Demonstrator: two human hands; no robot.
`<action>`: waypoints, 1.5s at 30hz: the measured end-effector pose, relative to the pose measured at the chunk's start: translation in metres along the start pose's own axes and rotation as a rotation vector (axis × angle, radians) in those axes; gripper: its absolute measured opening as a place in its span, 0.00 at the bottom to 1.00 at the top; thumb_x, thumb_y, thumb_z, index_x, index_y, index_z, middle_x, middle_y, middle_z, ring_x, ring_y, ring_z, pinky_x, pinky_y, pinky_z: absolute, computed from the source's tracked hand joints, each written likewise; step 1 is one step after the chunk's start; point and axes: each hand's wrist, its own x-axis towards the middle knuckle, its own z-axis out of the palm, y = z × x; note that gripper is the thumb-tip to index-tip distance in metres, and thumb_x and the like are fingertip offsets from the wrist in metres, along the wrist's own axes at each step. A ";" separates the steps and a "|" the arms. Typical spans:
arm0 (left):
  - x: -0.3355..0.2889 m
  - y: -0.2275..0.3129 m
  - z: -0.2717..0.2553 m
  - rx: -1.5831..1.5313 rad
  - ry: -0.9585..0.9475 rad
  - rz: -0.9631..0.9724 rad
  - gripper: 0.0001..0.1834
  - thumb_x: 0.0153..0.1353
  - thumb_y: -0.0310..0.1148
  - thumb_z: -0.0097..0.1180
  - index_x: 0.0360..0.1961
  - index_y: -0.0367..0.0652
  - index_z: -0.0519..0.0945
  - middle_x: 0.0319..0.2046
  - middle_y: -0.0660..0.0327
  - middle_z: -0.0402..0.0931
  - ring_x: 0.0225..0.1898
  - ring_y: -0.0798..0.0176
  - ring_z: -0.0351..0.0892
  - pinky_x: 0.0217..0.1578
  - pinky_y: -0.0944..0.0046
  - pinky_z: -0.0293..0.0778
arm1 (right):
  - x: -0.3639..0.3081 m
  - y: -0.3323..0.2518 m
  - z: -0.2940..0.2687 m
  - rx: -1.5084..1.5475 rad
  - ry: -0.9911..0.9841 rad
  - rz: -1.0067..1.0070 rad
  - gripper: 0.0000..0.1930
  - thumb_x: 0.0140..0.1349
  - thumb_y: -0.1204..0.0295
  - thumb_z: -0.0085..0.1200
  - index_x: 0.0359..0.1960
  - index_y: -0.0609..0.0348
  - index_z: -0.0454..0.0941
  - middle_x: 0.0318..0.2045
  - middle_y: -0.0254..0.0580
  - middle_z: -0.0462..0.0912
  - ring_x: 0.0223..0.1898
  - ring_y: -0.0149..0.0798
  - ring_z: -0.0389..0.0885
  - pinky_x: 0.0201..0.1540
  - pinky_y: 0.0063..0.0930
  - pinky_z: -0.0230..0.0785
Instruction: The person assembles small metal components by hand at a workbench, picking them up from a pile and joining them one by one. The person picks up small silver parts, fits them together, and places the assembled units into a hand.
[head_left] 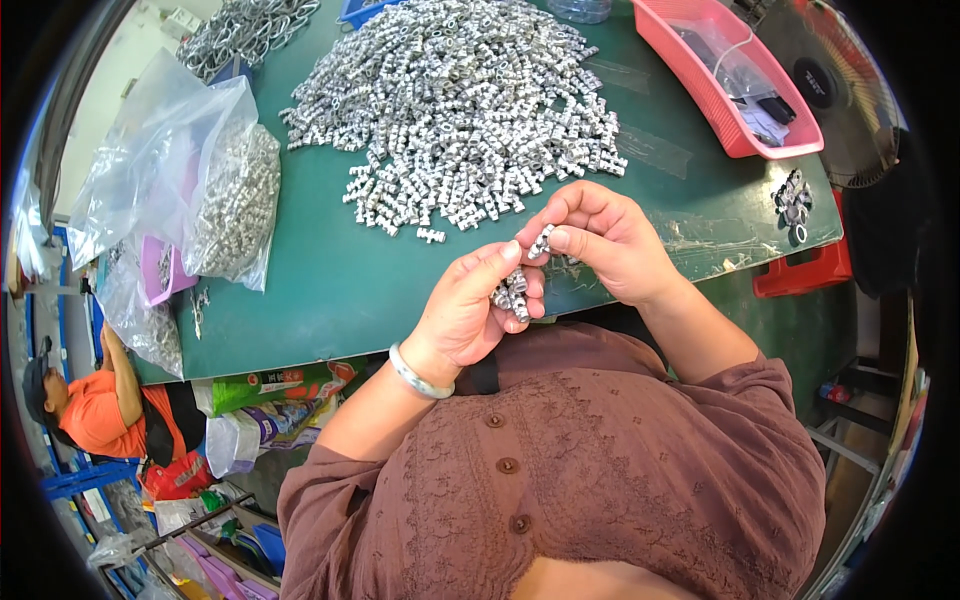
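A: "Head view. What did the hands hold?"
B: "Left hand curled round several metal pieces; right hand pinched a single piece close beside. Heap of similar pieces lay on the desk, beyond both hands."
A: "Step?"
B: "Fingering pieces singly, I judged. Next move called for a precise pinch, left fingers cupped."

I count one heap of metal pieces, too many to number, on one tabletop, plus one pink basket and one fan at far right. I have one left hand, one right hand, one bracelet and three buttons.
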 end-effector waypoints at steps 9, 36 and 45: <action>0.005 -0.005 -0.009 0.011 0.025 0.043 0.09 0.62 0.36 0.46 0.35 0.41 0.71 0.24 0.63 0.70 0.24 0.69 0.69 0.17 0.78 0.60 | -0.002 0.001 -0.002 -0.325 -0.085 -0.160 0.07 0.58 0.82 0.44 0.37 0.64 0.73 0.38 0.42 0.77 0.39 0.30 0.74 0.43 0.25 0.67; 0.004 -0.004 -0.022 -0.225 -0.038 0.088 0.10 0.60 0.38 0.48 0.36 0.44 0.72 0.29 0.60 0.69 0.29 0.64 0.69 0.21 0.73 0.67 | -0.004 -0.003 -0.011 -1.441 0.004 -0.272 0.16 0.42 0.71 0.62 0.33 0.60 0.72 0.29 0.37 0.71 0.34 0.38 0.69 0.39 0.30 0.61; 0.002 -0.006 -0.011 -0.001 0.041 0.102 0.07 0.58 0.34 0.53 0.36 0.46 0.72 0.26 0.65 0.69 0.26 0.68 0.69 0.20 0.76 0.63 | -0.006 -0.001 0.004 -0.399 0.096 -0.032 0.08 0.53 0.84 0.51 0.34 0.61 0.69 0.30 0.31 0.73 0.31 0.21 0.71 0.34 0.14 0.64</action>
